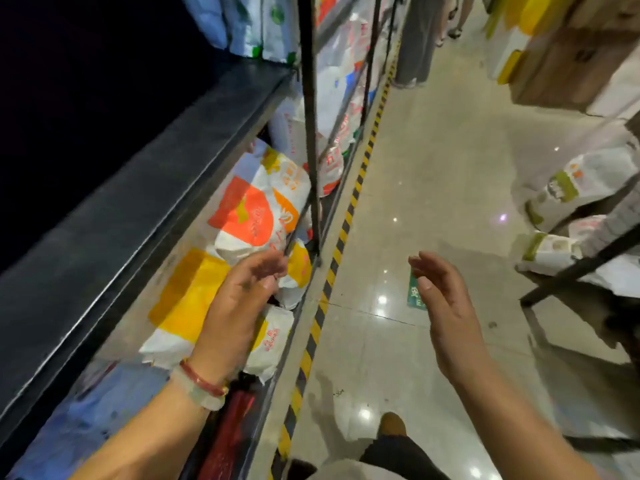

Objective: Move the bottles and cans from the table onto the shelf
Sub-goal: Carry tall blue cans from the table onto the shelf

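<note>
Both hands, left hand (242,289) and right hand (440,299), hang apart and empty beside the shelf (138,188); no bottles or cans visible, so progress is unclear.

A: What lies past the dark shelf (145,188) edge, upper left?

B: Only blackness; its contents cannot be told.

A: The print on the sacks (258,209)?

B: Blurred, unreadable. The left hand (239,299) covers part of one, and the person (417,36) far down the aisle is cut off above.

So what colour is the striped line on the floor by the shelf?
Yellow and black stripes, clearest in the head view.
</note>
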